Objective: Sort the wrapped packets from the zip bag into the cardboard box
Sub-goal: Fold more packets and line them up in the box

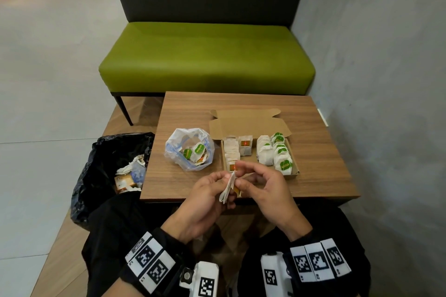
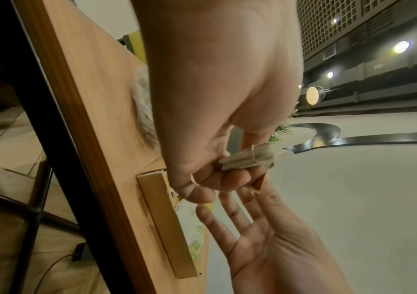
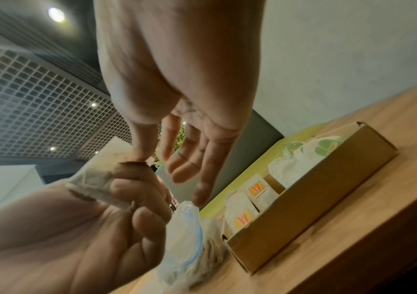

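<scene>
Fingers [image 1: 225, 177] of my left hand [image 1: 205, 202] pinch a small stack of pale packets [image 1: 227, 187] above the desk [image 1: 313, 171] near edge. Right hand [image 1: 263, 190] sits just beside, thumb and forefinger touching the stack's top, w/ other fingers loosely spread. Box [image 1: 295, 172] lies open on the desk just beyond my hands: orange-label packets in its left part, green-label ones at right. Zip bag [image 1: 190, 149] stands open left of the box, a few packets inside. Black bin bag [image 1: 101, 166] w/ scraps sits on the floor left of the desk. Green bench [image 1: 207, 55] behind.
</scene>
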### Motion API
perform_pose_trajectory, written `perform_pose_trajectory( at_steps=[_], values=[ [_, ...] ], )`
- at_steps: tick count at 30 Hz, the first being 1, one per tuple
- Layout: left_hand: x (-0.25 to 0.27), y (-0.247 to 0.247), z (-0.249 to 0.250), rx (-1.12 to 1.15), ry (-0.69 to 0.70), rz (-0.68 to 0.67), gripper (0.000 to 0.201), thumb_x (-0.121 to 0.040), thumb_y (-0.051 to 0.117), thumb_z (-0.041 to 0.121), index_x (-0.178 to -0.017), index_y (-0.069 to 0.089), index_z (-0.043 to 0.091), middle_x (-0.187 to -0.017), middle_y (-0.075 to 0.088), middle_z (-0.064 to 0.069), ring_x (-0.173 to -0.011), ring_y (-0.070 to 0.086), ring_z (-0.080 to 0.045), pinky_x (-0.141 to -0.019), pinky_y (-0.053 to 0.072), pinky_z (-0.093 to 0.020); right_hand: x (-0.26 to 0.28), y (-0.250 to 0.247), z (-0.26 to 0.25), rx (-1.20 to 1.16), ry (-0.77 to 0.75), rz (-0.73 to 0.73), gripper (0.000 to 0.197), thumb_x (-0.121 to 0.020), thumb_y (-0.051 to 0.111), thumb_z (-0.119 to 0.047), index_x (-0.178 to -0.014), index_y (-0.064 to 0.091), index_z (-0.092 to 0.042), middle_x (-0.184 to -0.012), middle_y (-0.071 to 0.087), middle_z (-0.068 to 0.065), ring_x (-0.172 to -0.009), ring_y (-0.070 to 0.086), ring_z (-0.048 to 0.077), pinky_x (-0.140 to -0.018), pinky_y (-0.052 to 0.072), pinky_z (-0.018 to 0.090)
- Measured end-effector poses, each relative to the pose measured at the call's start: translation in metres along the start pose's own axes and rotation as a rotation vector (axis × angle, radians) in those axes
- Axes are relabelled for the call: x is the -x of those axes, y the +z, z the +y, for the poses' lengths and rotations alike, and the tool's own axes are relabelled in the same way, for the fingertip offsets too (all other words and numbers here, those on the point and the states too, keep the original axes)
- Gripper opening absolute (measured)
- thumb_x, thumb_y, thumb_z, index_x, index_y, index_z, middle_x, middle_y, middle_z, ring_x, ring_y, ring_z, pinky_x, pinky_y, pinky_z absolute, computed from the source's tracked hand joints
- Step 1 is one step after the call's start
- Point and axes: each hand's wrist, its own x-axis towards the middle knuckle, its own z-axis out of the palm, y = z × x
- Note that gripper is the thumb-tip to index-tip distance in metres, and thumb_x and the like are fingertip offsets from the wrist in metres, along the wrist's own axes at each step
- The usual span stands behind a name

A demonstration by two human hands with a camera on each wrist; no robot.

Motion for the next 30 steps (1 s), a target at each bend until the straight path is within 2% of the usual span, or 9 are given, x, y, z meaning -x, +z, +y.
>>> perform_pose_trajectory(
  at_steps=[4, 7, 9, 13, 17, 19, 21, 25, 30],
  values=[
    [-0.003, -0.002, 0.0, -0.027, 0.018, 0.012, 0.012, -0.098, 0.053, 0.011, -0.104, 0.062, 0.007, -0.077, 0.063, -0.003, -0.069, 0.055, -0.013, -0.068, 0.043, -0.032, 0.0, 0.007, -0.005, 0.0, 0.075, 0.005, 0.01, -0.086, 0.074, -0.02, -0.092, 0.075, -0.029, -0.085, 0.076, 0.001, -0.083, 0.072, 0.022, -0.071, 0.062, 0.043],
    [-0.003, -0.001, -0.001, -0.044, 0.018, 0.002, 0.022, -0.096, 0.056, 0.011, -0.114, 0.061, 0.001, -0.083, 0.065, -0.007, -0.07, 0.057, -0.012, -0.066, 0.044, -0.031, -0.001, 0.012, -0.005, -0.017, 0.053, 0.073, 0.001, -0.084, 0.076, -0.019, -0.083, 0.076, -0.02, -0.082, 0.075, 0.004, -0.078, 0.072, 0.025, -0.072, 0.061, 0.043],
    [-0.003, 0.001, -0.001, -0.081, 0.038, -0.012, 0.031, -0.096, 0.056, 0.016, -0.122, 0.063, 0.001, -0.096, 0.067, -0.011, -0.077, 0.06, -0.015, -0.068, 0.046, -0.03, 0.0, 0.017, -0.006, -0.038, 0.038, 0.111, 0.002, -0.083, 0.078, -0.017, -0.083, 0.076, -0.016, -0.08, 0.075, 0.006, -0.077, 0.071, 0.029, -0.07, 0.061, 0.041],
    [-0.005, -0.001, -0.003, -0.244, 0.118, 0.078, 0.026, -0.099, 0.053, 0.024, -0.117, 0.071, 0.016, -0.113, 0.072, -0.009, -0.103, 0.064, -0.027, -0.085, 0.046, -0.039, 0.001, 0.023, -0.004, 0.06, 0.005, 0.239, 0.007, -0.08, 0.081, -0.024, -0.081, 0.076, -0.02, -0.075, 0.075, -0.002, -0.071, 0.071, 0.016, -0.068, 0.061, 0.038],
    [-0.003, -0.003, -0.003, -0.3, 0.148, 0.126, 0.038, -0.103, 0.042, 0.039, -0.111, 0.073, 0.018, -0.111, 0.073, -0.009, -0.098, 0.062, -0.023, -0.078, 0.045, -0.037, 0.0, 0.024, 0.003, 0.153, 0.008, 0.368, 0.015, -0.076, 0.084, -0.032, -0.079, 0.073, -0.022, -0.074, 0.073, -0.006, -0.069, 0.068, 0.009, -0.064, 0.06, 0.033],
    [0.0, -0.004, -0.001, -0.393, 0.203, 0.106, 0.035, -0.098, 0.048, 0.041, -0.109, 0.074, 0.019, -0.109, 0.073, -0.006, -0.095, 0.063, -0.018, -0.078, 0.048, -0.037, 0.0, 0.024, 0.005, 0.186, 0.01, 0.395, 0.019, -0.076, 0.084, -0.035, -0.076, 0.07, -0.022, -0.072, 0.071, -0.005, -0.067, 0.067, 0.008, -0.062, 0.058, 0.03],
    [0.0, -0.007, -0.001, -0.516, 0.265, 0.093, 0.023, -0.095, 0.057, 0.032, -0.11, 0.073, 0.023, -0.106, 0.074, -0.002, -0.09, 0.062, -0.014, -0.079, 0.05, -0.034, -0.001, 0.022, 0.007, 0.205, 0.026, 0.382, 0.022, -0.077, 0.082, -0.038, -0.075, 0.068, -0.021, -0.07, 0.07, -0.004, -0.066, 0.066, 0.009, -0.061, 0.058, 0.03],
    [-0.004, -0.013, 0.005, -0.625, 0.328, 0.119, 0.019, -0.097, 0.057, 0.017, -0.107, 0.074, 0.016, -0.094, 0.074, -0.002, -0.076, 0.061, -0.002, -0.072, 0.048, -0.019, -0.003, 0.012, 0.005, -0.011, 0.172, 0.232, 0.019, -0.079, 0.081, -0.029, -0.089, 0.07, -0.018, -0.08, 0.072, 0.008, -0.075, 0.071, 0.02, -0.069, 0.061, 0.045],
    [-0.012, -0.013, 0.011, -0.722, 0.356, 0.1, 0.023, -0.097, 0.058, 0.019, -0.118, 0.068, 0.017, -0.105, 0.074, -0.001, -0.101, 0.068, -0.014, -0.093, 0.054, -0.038, -0.008, 0.002, 0.003, 0.03, 0.196, 0.1, 0.006, -0.083, 0.078, -0.015, -0.085, 0.073, -0.012, -0.079, 0.073, 0.012, -0.069, 0.066, 0.019, -0.066, 0.059, 0.042]
  ],
)
